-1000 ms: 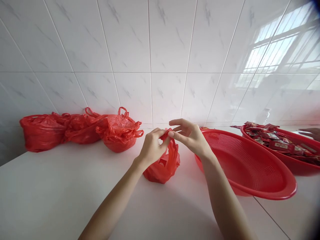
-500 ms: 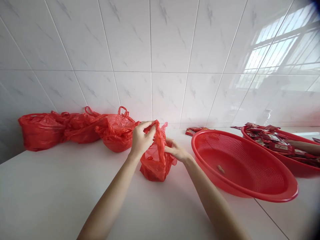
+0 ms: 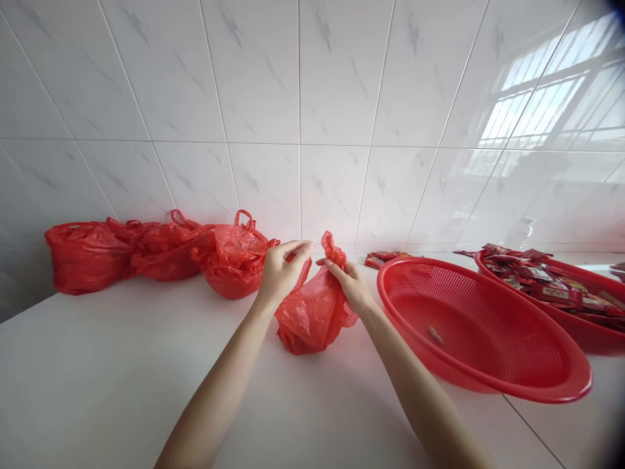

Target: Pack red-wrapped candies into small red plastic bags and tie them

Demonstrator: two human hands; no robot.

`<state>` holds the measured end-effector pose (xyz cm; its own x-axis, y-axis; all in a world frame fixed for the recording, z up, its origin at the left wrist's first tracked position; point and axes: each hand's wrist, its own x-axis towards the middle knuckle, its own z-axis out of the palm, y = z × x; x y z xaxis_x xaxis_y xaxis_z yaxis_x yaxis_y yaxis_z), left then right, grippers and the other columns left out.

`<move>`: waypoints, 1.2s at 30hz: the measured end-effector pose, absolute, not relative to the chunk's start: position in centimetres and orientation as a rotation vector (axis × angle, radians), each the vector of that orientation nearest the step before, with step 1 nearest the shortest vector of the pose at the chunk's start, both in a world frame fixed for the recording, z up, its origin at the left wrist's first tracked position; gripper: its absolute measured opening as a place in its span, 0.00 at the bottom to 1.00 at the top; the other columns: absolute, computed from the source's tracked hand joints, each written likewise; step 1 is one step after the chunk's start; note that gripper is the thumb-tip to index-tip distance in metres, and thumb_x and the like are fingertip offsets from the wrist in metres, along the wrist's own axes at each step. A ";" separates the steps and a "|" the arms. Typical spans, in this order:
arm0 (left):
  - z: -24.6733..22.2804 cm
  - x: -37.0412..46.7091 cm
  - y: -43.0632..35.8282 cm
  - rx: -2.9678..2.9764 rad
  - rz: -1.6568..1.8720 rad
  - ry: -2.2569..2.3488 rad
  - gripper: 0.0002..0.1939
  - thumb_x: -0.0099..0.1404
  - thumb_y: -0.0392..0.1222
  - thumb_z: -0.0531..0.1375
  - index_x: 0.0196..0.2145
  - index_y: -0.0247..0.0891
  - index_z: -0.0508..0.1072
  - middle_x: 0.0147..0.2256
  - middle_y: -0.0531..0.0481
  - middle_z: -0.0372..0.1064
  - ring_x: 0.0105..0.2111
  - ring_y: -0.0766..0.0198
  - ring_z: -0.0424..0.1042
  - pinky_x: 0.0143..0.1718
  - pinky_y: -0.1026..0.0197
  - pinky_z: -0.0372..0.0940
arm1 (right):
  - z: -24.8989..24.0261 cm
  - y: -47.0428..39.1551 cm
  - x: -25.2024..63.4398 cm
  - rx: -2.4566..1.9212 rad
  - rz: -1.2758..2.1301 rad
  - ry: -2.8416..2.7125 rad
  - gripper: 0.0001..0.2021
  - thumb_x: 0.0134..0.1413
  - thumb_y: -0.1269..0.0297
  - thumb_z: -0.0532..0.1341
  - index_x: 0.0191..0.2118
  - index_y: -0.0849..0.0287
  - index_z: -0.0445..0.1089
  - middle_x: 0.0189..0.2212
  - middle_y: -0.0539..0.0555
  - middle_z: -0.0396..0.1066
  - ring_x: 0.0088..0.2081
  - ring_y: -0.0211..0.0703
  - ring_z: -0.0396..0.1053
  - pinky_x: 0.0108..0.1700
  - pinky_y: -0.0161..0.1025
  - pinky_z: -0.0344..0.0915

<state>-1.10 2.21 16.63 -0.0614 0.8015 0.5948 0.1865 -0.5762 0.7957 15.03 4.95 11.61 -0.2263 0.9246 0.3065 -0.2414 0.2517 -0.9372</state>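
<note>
A red plastic bag (image 3: 312, 317) stands on the white table in front of me, its handles raised. My right hand (image 3: 352, 281) is closed round the bag's right handle, with the gathered tip sticking up above the thumb. On the other side, my left hand (image 3: 288, 267) is closed at the left handle, thumb and fingertips pinched together. The bag's contents are hidden by the plastic.
Several filled red bags (image 3: 92, 257) line the wall at the left. At the right stands a red perforated basket (image 3: 454, 326) with a small tan piece (image 3: 435, 335) inside. Behind it are red packets (image 3: 385, 258) and a second basket (image 3: 586, 326) full of packets.
My right hand has moved up from the bag's side to its right handle. The bag's opening has narrowed. The person's hand in the far right basket has gone out of view.
</note>
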 end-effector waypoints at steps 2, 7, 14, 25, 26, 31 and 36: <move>16.7 -1.5 2.3 1.734 1.686 1.096 0.13 0.62 0.47 0.63 0.39 0.36 0.80 0.39 0.45 0.78 0.41 0.59 0.75 0.44 0.60 0.67 | 11.3 5.8 15.5 -0.722 1.320 -1.253 0.18 0.52 0.47 0.66 0.36 0.58 0.77 0.25 0.49 0.67 0.26 0.37 0.62 0.30 0.35 0.60; 17.2 -3.2 2.6 1.733 1.847 1.204 0.10 0.59 0.42 0.64 0.38 0.35 0.80 0.39 0.44 0.78 0.42 0.57 0.76 0.46 0.57 0.69 | 11.4 7.2 16.3 -0.569 1.520 -1.114 0.19 0.52 0.45 0.65 0.35 0.57 0.75 0.31 0.53 0.73 0.32 0.43 0.69 0.36 0.39 0.66; 17.6 -6.3 2.9 1.826 1.829 1.340 0.19 0.54 0.33 0.64 0.46 0.38 0.78 0.45 0.44 0.77 0.45 0.56 0.76 0.50 0.54 0.70 | 10.8 9.0 17.1 -0.536 1.562 -1.035 0.18 0.53 0.44 0.64 0.29 0.56 0.70 0.20 0.49 0.68 0.25 0.38 0.66 0.39 0.42 0.69; 17.7 -6.9 2.9 1.775 1.769 1.439 0.10 0.56 0.43 0.66 0.35 0.36 0.79 0.45 0.45 0.76 0.44 0.56 0.76 0.47 0.58 0.70 | 9.6 9.6 17.1 -1.045 1.282 -1.027 0.23 0.53 0.38 0.60 0.28 0.56 0.70 0.20 0.51 0.67 0.28 0.43 0.70 0.31 0.38 0.66; 17.8 -6.8 2.8 1.776 1.729 1.432 0.10 0.57 0.45 0.66 0.35 0.37 0.78 0.44 0.45 0.76 0.44 0.56 0.75 0.46 0.58 0.70 | 9.6 9.6 17.1 -1.030 1.333 -1.026 0.24 0.52 0.37 0.60 0.28 0.56 0.70 0.19 0.50 0.65 0.29 0.43 0.70 0.32 0.39 0.67; 18.0 -6.3 2.4 1.862 1.474 1.263 0.15 0.67 0.54 0.57 0.35 0.38 0.72 0.35 0.49 0.75 0.37 0.60 0.73 0.39 0.61 0.66 | 9.6 9.4 16.8 -1.005 1.425 -1.139 0.26 0.50 0.35 0.60 0.29 0.58 0.71 0.16 0.45 0.56 0.21 0.36 0.59 0.25 0.35 0.59; 18.1 -4.1 1.9 1.950 1.341 1.047 0.17 0.69 0.54 0.55 0.32 0.38 0.71 0.32 0.49 0.73 0.34 0.63 0.70 0.37 0.63 0.63 | 10.5 8.0 16.7 -0.916 1.527 -1.458 0.24 0.54 0.39 0.60 0.32 0.59 0.73 0.16 0.42 0.47 0.19 0.32 0.47 0.22 0.33 0.50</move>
